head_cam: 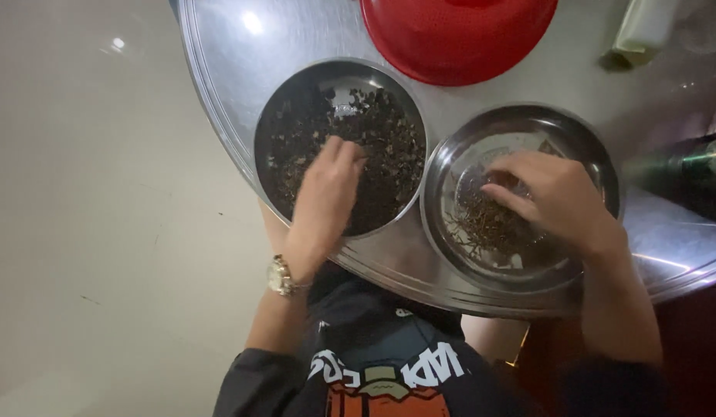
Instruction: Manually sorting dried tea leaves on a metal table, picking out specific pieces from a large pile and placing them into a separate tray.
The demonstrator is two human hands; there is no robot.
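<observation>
- The round steel desk (pixel 242 54) ends in a curved rim just in front of the person; pale floor (pixel 88 232) lies open beyond it on the left.
- Left hand (pixel 327 193) is in the left steel bowl (pixel 277 116), fingers (pixel 350 154) bunched narrow in dark, crumbly dried pieces (pixel 389 139).
- Right hand (pixel 555 197) is over the right steel bowl (pixel 443 177), fingers (pixel 512 201) curled; what they pinch cannot be told, thin brown stems (pixel 481 228) beneath.
- The bowls touch rim to rim.
- A red plastic bowl (pixel 458 35) stands near the left bowl's far side.

Two bowls (pixel 340 147) (pixel 520 193) sit side by side on a tray (pixel 242 69), a basin (pixel 458 35) seemingly behind them.
</observation>
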